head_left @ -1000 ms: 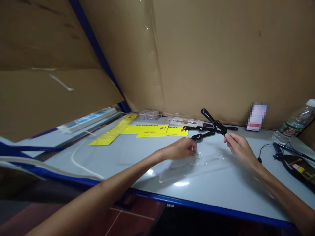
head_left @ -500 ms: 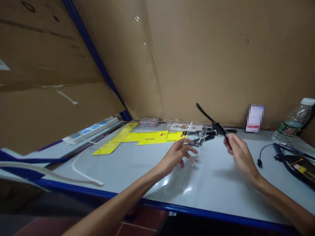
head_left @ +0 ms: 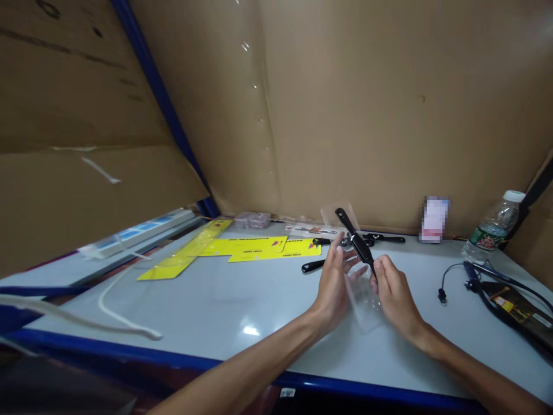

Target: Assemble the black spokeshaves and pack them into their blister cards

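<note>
My right hand (head_left: 395, 297) grips one end of a black spokeshave (head_left: 359, 246), whose other handle tilts up and away to the left. A clear plastic bag (head_left: 363, 314) runs behind the tool, lying across the fingers of my left hand (head_left: 332, 282). That hand is half curled around the bag, thumb up and fingers partly seen through the film. The spokeshave overlaps the bag; whether any part of it is inside, I cannot tell. Beyond my left hand, more black-handled tools (head_left: 313, 266) lie on the table, partly hidden.
Yellow printed cards (head_left: 246, 246) overlap on the grey table (head_left: 207, 311). Small clear packs (head_left: 253, 220) sit at the back. A phone (head_left: 433, 220) with blurred screen leans on the cardboard wall (head_left: 345, 104). To the right are a water bottle (head_left: 490, 230) and a black neckband cord (head_left: 479, 282).
My right hand has brought the spokeshave down and left, over the bag. My left hand has turned palm inward and lifted the bag up beside the tool. The view has shifted slightly.
</note>
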{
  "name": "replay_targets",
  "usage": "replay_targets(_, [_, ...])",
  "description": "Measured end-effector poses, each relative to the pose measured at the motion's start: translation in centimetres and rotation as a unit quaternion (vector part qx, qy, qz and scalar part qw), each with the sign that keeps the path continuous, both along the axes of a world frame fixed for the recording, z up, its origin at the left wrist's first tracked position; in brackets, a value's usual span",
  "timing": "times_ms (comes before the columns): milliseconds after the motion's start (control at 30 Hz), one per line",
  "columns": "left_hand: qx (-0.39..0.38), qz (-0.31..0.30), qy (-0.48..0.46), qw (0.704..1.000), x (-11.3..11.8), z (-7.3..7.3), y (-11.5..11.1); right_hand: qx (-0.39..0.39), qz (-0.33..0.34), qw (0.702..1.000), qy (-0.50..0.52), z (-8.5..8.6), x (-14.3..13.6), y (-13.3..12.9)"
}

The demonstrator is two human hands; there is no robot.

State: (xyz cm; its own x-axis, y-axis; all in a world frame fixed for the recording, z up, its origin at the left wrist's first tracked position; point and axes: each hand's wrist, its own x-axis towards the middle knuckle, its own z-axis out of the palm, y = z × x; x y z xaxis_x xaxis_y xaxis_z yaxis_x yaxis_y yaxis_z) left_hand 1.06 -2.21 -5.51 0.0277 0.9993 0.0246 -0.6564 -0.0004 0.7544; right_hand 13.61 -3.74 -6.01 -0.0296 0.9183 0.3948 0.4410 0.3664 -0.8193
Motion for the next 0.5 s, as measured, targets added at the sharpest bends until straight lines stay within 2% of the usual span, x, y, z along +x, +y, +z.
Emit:
replay_targets(267, [0.001,0.018,-0.024,1.000,0.29,-0.05,0.86,-0.047,0.010,0.997,-0.060,-0.71,-0.55,-0.48])
replay_targets(500, [-0.030,-0.019,-0.022,0.999,-0.40,-0.05,0.97,-0.153,0.112,0.981,0.041,-0.20,-0.04,-0.22])
